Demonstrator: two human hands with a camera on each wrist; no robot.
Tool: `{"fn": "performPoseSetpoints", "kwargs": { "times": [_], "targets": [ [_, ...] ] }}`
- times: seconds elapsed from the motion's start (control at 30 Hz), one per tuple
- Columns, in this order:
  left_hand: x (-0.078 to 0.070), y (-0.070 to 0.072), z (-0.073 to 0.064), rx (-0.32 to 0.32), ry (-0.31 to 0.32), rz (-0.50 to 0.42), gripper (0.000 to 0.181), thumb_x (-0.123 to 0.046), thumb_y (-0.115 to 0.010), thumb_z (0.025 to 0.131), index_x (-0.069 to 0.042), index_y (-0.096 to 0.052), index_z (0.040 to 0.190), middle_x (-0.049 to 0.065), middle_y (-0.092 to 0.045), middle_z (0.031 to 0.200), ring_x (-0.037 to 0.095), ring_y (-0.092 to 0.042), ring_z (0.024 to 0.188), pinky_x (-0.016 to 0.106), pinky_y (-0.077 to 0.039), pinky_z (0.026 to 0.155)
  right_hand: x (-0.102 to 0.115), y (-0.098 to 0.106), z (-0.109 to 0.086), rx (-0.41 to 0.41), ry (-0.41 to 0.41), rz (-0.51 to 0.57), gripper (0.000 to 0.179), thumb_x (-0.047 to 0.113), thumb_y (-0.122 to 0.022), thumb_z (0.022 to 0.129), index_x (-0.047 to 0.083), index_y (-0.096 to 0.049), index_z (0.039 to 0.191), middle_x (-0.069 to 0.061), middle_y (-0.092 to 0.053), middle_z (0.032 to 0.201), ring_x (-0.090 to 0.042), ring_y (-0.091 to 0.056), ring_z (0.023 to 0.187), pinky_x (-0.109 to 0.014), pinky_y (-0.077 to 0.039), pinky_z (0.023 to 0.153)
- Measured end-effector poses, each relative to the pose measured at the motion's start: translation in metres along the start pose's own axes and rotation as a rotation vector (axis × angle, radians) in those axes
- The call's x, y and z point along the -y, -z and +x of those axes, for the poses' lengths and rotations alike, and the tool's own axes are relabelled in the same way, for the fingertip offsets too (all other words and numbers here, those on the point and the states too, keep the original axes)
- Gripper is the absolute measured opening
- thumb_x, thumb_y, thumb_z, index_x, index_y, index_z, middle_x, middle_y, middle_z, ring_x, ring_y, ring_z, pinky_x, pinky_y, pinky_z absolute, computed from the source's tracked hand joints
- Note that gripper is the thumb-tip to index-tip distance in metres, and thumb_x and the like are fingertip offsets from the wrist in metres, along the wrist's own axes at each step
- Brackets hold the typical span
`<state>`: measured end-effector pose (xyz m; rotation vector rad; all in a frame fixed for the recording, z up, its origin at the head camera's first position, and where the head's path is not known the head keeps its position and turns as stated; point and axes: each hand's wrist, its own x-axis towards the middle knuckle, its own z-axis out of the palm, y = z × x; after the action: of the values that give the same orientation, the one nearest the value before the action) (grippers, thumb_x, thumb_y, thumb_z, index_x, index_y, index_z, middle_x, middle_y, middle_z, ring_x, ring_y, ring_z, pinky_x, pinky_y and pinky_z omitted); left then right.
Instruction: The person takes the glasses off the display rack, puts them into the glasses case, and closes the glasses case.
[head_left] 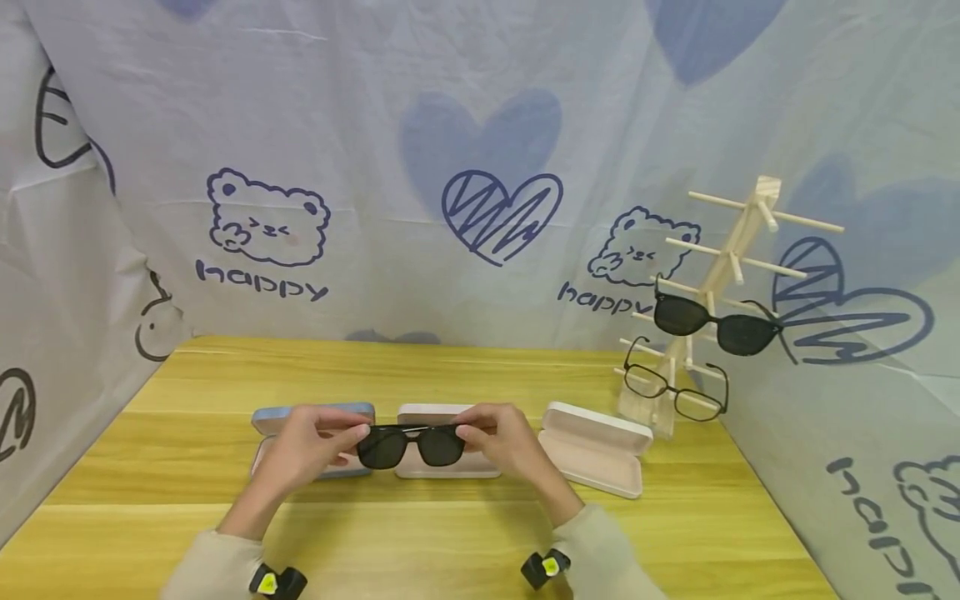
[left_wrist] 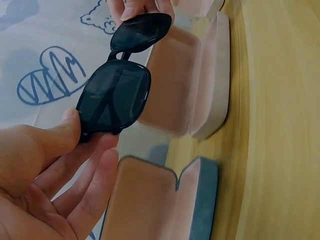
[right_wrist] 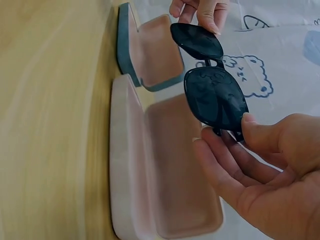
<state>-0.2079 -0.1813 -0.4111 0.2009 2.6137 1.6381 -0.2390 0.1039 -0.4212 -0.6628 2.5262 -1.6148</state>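
Dark sunglasses [head_left: 411, 447] are held level between both hands, lenses facing the head camera, above an open white glasses case [head_left: 448, 468]. My left hand [head_left: 311, 446] pinches one outer end of the frame between thumb and fingers. At the other end, the right hand [head_left: 504, 440] pinches the frame the same way. Through a lens in the left wrist view, a dark arm of the sunglasses [left_wrist: 115, 95] shows crossing behind. Partly behind the left hand lies an open blue case [head_left: 348, 410] with a pinkish lining.
Another open white case [head_left: 592, 458] sits on the wooden table [head_left: 405, 542], right of the hands. Behind it stands a wooden peg rack [head_left: 723, 267] carrying black sunglasses [head_left: 712, 325] above clear-lensed glasses [head_left: 671, 392]. A printed cloth [head_left: 375, 200] hangs behind and at both sides.
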Motion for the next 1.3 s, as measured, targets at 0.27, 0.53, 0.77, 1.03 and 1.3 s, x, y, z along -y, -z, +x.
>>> {"fn": "performPoseSetpoints", "kwargs": {
  "times": [0.27,0.53,0.77,1.03,1.3],
  "targets": [
    [0.015,0.013,-0.004,-0.051,0.017,0.054,0.032,-0.028,-0.068,0.089,-0.005,-0.070,0.112,0.015,-0.073,0.100,0.016,-0.071,0.070,0.031,-0.059,0.063,-0.003,-0.019,0.008,0.033,-0.004,0.006,0.017,0.008,-0.065,0.089,0.004,-0.071,0.104,-0.017,-0.070,0.101,-0.026,-0.071,0.085,-0.026,-0.059,0.069],
    [0.025,0.026,-0.009,-0.086,0.028,0.084,0.032,-0.027,-0.067,0.089,-0.004,-0.070,0.112,0.018,-0.071,0.105,0.016,-0.071,0.068,0.030,-0.059,0.063,-0.003,-0.039,0.017,0.036,-0.011,-0.028,0.017,0.007,-0.064,0.089,0.003,-0.072,0.104,-0.015,-0.071,0.103,-0.022,-0.071,0.085,-0.018,-0.056,0.067],
    [0.032,0.035,-0.012,-0.099,0.092,0.079,0.037,-0.030,-0.067,0.089,-0.004,-0.068,0.115,0.019,-0.069,0.111,0.017,-0.072,0.072,0.031,-0.060,0.065,0.000,-0.054,0.022,0.031,-0.075,-0.062,0.022,0.004,-0.067,0.087,0.010,-0.072,0.107,-0.007,-0.071,0.104,-0.010,-0.066,0.084,-0.017,-0.052,0.065],
    [0.039,0.046,-0.015,-0.110,0.127,0.078,0.039,-0.030,-0.067,0.089,-0.003,-0.067,0.118,0.022,-0.065,0.118,0.015,-0.072,0.074,0.030,-0.060,0.067,0.007,-0.068,0.028,0.005,-0.010,-0.070,0.025,0.002,-0.067,0.086,0.005,-0.070,0.110,-0.008,-0.070,0.106,-0.007,-0.066,0.083,-0.014,-0.053,0.069],
    [0.051,0.059,-0.019,-0.127,0.131,0.086,0.039,-0.026,-0.068,0.089,-0.002,-0.066,0.119,0.025,-0.059,0.126,0.010,-0.072,0.078,0.029,-0.059,0.067,0.011,-0.088,0.038,-0.036,-0.012,-0.117,0.022,0.003,-0.070,0.084,0.005,-0.071,0.106,-0.006,-0.072,0.094,-0.003,-0.064,0.075,-0.013,-0.051,0.066]
  ]
}}
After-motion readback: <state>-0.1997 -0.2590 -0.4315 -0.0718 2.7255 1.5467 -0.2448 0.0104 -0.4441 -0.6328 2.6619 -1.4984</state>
